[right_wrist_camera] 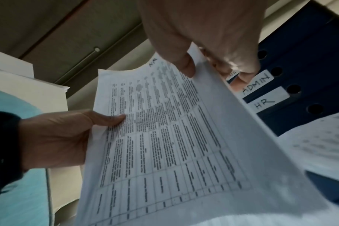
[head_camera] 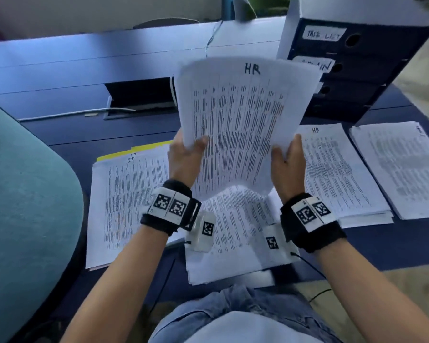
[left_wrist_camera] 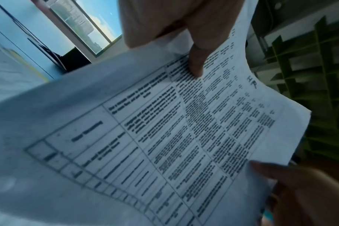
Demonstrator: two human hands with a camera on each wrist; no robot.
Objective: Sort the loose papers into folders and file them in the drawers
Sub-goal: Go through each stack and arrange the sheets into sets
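A sheaf of printed sheets marked "HR" [head_camera: 243, 115] is held up above the dark blue desk [head_camera: 72, 134]. My left hand [head_camera: 186, 154] pinches its left edge, thumb on the front. My right hand [head_camera: 286, 159] pinches the right edge the same way. The same HR sheets [left_wrist_camera: 184, 130] fill the left wrist view, and the HR sheets [right_wrist_camera: 164, 137] fill the right wrist view too. On the desk lie a pile on a yellow folder [head_camera: 124, 194], a middle pile [head_camera: 235, 233], an HR pile [head_camera: 339, 174] and a far-right pile [head_camera: 404, 167].
Dark blue binders [head_camera: 349, 70] stand stacked at the back right, with labels "ADMIN" [right_wrist_camera: 258, 83] and "HR" [right_wrist_camera: 264, 103]. An open cable hatch [head_camera: 139, 97] sits at the desk's middle. A teal chair [head_camera: 22, 206] stands at the left.
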